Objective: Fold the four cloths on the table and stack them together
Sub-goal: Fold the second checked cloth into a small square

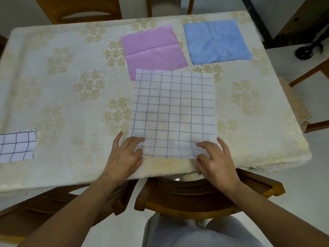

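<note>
Four cloths lie on the table (53, 86) in the single head view; the large checked cloth (173, 111) is spread flat at the near edge, its far edge overlapping the near edge of the pink cloth (153, 49); the blue cloth (216, 41) lies flat just right of the pink one, apart from it; the small checked cloth (17, 146), which looks already folded, sits at the far left, well apart from the rest and cut by the frame edge.

Both hands are at the near corners of the large checked cloth; the left hand (124, 154) pinches the near left corner, thumb and curled fingers on the fabric; the right hand (215, 161) pinches the near right corner, where the fabric is bunched into small creases.

Several things could go wrong, as I judge it; the fabric looks thin and limp, so a lifted edge may sag in the middle and the fold land crooked; uneven travel of the two hands would skew the corners; carrying the near edge forward could drag the cloth over the pink one and shift or rumple it; the cloth lies close to the table's near edge, so a slipped pinch could let it slide off toward the chair (195, 196) below.

No container is in view; nothing here holds anything but the table itself.
</note>
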`<state>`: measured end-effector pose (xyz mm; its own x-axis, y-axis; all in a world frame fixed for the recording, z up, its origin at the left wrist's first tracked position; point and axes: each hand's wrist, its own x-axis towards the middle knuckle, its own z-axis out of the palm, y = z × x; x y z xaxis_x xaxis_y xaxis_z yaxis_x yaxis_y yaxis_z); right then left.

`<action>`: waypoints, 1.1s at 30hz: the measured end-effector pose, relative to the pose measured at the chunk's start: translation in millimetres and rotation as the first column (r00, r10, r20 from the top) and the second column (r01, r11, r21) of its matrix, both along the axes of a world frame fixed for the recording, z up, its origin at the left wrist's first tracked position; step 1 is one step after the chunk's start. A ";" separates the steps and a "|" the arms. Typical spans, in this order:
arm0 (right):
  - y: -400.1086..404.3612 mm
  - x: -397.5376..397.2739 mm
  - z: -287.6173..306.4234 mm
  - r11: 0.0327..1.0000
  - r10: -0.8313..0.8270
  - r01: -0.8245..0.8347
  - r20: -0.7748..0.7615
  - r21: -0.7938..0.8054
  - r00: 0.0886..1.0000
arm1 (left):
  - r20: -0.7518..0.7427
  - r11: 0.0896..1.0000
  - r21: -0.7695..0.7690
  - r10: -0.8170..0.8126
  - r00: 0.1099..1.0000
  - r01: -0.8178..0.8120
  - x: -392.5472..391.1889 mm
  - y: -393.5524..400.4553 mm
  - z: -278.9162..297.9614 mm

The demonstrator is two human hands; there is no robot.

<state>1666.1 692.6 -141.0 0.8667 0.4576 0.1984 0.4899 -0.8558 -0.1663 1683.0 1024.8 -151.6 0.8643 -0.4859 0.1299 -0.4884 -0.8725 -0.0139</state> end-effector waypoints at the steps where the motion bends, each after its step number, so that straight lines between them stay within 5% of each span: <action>1: -5.3 -0.7 2.6 1.000 0.000 0.000 -0.005 -0.008 1.000 | -0.006 1.000 -0.003 0.007 1.000 -0.008 -4.4 -4.2 5.9; 10: -58.4 -10.0 18.0 0.996 -0.060 0.055 -0.065 -0.066 0.996 | -0.046 0.989 0.001 0.149 0.988 -0.149 -58.3 -56.3 47.5; 23: -138.1 -61.1 50.1 0.996 0.056 -0.067 0.163 0.065 0.985 | 0.053 0.941 -0.065 0.337 0.940 -0.333 -160.1 -150.7 80.1; 33: -126.5 -16.8 66.4 0.993 0.056 -0.074 0.190 0.087 0.980 | 0.072 0.883 -0.019 0.470 0.880 -0.470 -132.9 -143.9 94.0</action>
